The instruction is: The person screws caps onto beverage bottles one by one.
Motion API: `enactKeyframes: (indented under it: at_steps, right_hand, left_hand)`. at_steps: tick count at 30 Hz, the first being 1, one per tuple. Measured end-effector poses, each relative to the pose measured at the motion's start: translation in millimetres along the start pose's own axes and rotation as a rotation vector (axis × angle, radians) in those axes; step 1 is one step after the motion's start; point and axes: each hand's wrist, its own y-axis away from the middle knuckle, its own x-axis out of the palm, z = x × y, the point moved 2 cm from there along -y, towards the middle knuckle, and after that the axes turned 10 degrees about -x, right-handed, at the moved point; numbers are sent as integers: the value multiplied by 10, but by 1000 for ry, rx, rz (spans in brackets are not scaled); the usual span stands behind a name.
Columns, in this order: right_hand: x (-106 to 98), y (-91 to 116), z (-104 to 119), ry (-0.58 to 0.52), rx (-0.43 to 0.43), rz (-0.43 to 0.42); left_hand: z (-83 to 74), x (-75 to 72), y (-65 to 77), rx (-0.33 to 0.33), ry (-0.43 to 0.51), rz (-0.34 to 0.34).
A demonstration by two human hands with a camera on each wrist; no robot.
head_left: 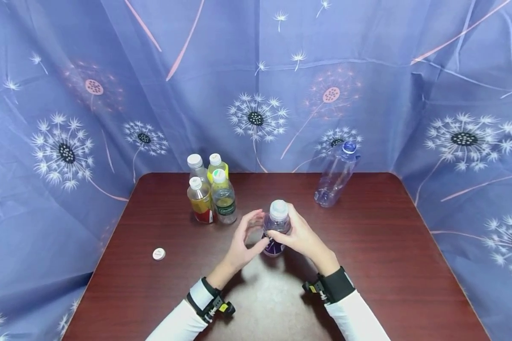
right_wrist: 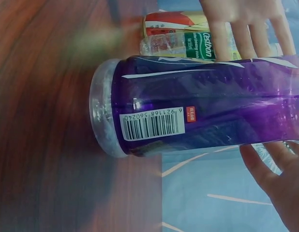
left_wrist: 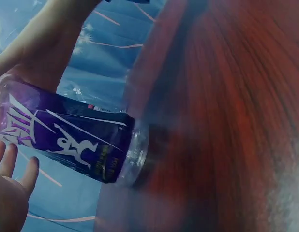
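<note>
A clear bottle with a purple label and white cap (head_left: 277,226) is upright between the two hands. The right hand (head_left: 300,234) grips it from the right, thumb across the front and fingers behind. On its left side, the left hand (head_left: 244,239) is spread with fingers loosely extended and thumb near the label. Whether the left fingertips touch the bottle is unclear. A barcode shows on the purple label (right_wrist: 188,111) in the right wrist view, and a white figure on the label (left_wrist: 77,130) in the left. I cannot tell whether its base touches the table.
Several capped bottles (head_left: 202,202) stand grouped at the back left of the brown table (head_left: 388,265). A loose white cap (head_left: 159,254) lies at the left. Toward the back right is a clear bluish bottle (head_left: 334,177). A blue curtain (head_left: 187,104) hangs around the table.
</note>
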Motion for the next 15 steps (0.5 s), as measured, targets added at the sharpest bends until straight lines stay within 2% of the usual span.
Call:
enactKeyframes:
  at_steps: [5,7,12,15]
  right_hand:
    - [-5,27,-6,-9,23,5]
    - [-3,30,-9,-19,28,4]
    - [-17,55,-11,-48,18,-4]
    - [-58,77,-22,-62,-42,-9]
  left_hand:
    - [66,163,6,-65,-168,-116]
    - [64,216,-7,-92,-206,-168]
    - [57,267,-11,-119,-205,-233]
    - [47,255,-5,-107,-205,-250]
